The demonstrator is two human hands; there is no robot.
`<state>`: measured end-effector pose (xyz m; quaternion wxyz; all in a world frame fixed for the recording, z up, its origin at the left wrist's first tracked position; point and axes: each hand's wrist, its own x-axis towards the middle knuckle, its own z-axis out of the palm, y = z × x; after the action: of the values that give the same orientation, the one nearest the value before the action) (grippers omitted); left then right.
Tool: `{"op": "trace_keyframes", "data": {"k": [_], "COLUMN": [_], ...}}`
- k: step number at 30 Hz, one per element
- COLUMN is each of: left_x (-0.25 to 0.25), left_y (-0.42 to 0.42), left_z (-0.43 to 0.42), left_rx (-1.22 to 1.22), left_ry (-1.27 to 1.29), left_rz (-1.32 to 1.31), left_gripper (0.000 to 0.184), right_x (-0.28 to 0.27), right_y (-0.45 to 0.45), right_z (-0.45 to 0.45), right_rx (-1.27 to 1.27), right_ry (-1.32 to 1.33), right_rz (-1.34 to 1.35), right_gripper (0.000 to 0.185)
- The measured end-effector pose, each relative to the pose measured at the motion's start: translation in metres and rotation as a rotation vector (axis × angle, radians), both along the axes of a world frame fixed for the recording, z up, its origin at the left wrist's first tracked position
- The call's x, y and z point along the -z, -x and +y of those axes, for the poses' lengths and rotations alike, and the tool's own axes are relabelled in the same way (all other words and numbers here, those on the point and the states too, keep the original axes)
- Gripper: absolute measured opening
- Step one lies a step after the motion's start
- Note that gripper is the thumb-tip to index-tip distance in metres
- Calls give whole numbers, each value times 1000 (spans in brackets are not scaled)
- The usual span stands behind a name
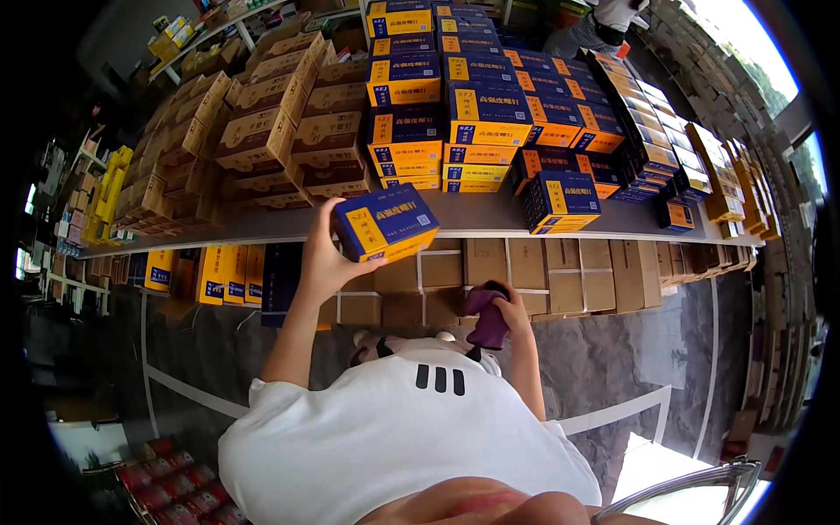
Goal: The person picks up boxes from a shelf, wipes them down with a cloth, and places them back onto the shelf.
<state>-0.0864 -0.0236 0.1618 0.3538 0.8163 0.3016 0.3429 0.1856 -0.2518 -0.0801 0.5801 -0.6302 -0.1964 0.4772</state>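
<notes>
My left hand (325, 261) grips a blue and yellow screw box (387, 219) by its left end, fingers behind and thumb along the lower front. The box is held up at the table's front edge, slightly tilted. Lower down and to the right, my right hand (514, 313) is closed around a bunched purple cloth (486, 325), in front of the cartons under the table. Beyond the held box stand tall stacks of matching blue and yellow boxes (407, 129). One separate box (563, 203) sits near the table edge on the right.
Brown cardboard boxes (255, 140) are stacked on the table's left half. Large cartons (507, 273) line the space beneath the tabletop (477, 222). Yellow boxes (719, 173) stand at the far right. Another person (595, 28) is behind the table.
</notes>
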Motion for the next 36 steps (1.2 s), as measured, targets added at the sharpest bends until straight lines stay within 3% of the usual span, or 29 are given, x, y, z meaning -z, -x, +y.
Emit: {"op": "trace_keyframes", "data": {"k": [6, 8, 12, 14, 16, 17, 18, 21, 27, 30, 34, 36], "left_x": [69, 102, 160, 176, 182, 178, 177, 172, 163, 156, 178, 175], "left_y": [-51, -67, -80, -83, -85, -92, -90, -83, -83, -81, -80, -80], "left_z": [14, 29, 46, 51, 56, 51, 54, 54, 48, 47, 57, 54], "left_rx": [81, 163, 147, 159, 264, 321, 318, 192, 104, 132, 135, 172], "left_ry": [-138, -243, -13, 36, 146, 461, 460, 99, 75, 56, 150, 415], "left_rz": [71, 7, -61, -103, -225, -397, -397, -156, -14, -33, -68, -59], "left_gripper": [99, 102, 111, 115, 110, 107, 107, 105, 107, 106, 106, 105], "right_x": [-129, -177, -241, -215, -157, -144, -138, -134, -137, -141, -140, -138], "right_y": [13, 21, 45, 58, 70, 70, 73, 59, 10, 35, 83, 74], "right_z": [24, 42, 96, 139, 175, 180, 183, 182, 166, 183, 210, 212], "right_rx": [0, 85, 22, -112, -372, -373, -358, -315, -78, -138, -317, -305], "right_ry": [-103, -381, -415, -383, -275, -278, -256, -148, 2, -39, -213, -213], "right_rz": [-281, -597, -1093, -1314, -1467, -1468, -1515, -1556, -1566, -1585, -1621, -1616], "right_gripper": [51, 55, 60, 59, 51, 51, 47, 37, 31, 28, 21, 20]}}
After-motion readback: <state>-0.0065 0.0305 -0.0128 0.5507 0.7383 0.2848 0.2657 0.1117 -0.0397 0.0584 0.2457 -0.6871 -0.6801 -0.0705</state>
